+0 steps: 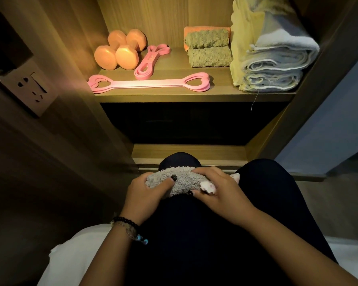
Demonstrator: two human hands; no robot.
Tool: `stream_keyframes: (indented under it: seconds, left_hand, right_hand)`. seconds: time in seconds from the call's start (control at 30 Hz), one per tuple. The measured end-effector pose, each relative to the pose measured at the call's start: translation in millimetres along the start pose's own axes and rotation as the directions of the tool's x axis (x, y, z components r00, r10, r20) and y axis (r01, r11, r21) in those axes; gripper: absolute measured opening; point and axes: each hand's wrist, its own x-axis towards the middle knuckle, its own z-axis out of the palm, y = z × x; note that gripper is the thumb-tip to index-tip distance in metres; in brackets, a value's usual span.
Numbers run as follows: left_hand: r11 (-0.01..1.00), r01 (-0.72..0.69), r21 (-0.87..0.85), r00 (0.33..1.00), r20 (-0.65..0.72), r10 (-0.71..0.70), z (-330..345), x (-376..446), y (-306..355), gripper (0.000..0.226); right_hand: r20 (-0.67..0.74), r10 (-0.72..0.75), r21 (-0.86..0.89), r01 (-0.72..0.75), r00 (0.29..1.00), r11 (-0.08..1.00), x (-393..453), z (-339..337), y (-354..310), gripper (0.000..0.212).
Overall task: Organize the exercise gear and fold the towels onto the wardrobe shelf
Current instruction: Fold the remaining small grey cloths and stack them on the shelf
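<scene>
On my lap, both hands closed around a small grey fluffy towel [180, 180]. My left hand [147, 195] gripped its left end with the thumb on top, and my right hand [217, 190] covered the right end, fingers curled over it. Up on the wardrobe shelf [194, 96] stood two orange dumbbells [120, 49], two pink resistance bands [150, 82], folded olive towels [209, 49] and a stack of white and yellow towels [271, 62] at the right.

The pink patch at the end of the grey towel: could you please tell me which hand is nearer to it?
Right. The right hand touches the pink patch; the left hand grips the grey towel at its opposite end.
</scene>
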Motion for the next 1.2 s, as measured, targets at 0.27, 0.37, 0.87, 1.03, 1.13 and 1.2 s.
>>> stream_keyframes:
  seconds: [0.27, 0.37, 0.87, 1.03, 1.13, 1.2]
  left_hand:
    - [0.953, 0.186, -0.241, 0.944, -0.226, -0.242, -1.4, -5.9, 4.3, 0.055]
    - [0.908, 0.258, -0.329, 0.946, -0.107, -0.307, -3.4, -7.9, 9.8, 0.047]
    - [0.341, 0.143, -0.929, 0.98, 0.18, 0.079, 0.2, -26.7, 36.0, 0.054]
    - [0.412, 0.148, -0.899, 0.96, 0.231, 0.16, 10.8, -17.2, 48.4, 0.068]
    - [0.457, 0.27, -0.848, 0.913, 0.376, 0.16, 16.8, -7.9, 58.1, 0.051]
    - [0.491, 0.261, -0.831, 0.888, 0.407, 0.216, 20.7, -1.1, 67.5, 0.042]
  right_hand:
    - [-0.241, 0.17, 0.16, -0.134, 0.956, 0.978, 11.0, 11.8, -16.5, 0.03]
    - [-0.311, 0.148, 0.177, -0.096, 0.939, 0.98, 11.1, 18.6, -29.5, 0.031]
    - [-0.201, -0.222, 0.101, 0.246, 0.954, 0.964, -9.1, -16.3, -46.9, 0.04]
    - [-0.217, 0.019, 0.384, 0.068, 0.976, 0.921, -0.8, -28.6, -47.3, 0.026]
    - [-0.166, 0.132, 0.54, -0.022, 0.977, 0.841, 8.8, -39.1, -44.0, 0.019]
    - [-0.081, 0.192, 0.664, -0.091, 0.978, 0.742, 16.1, -49.9, -43.3, 0.017]
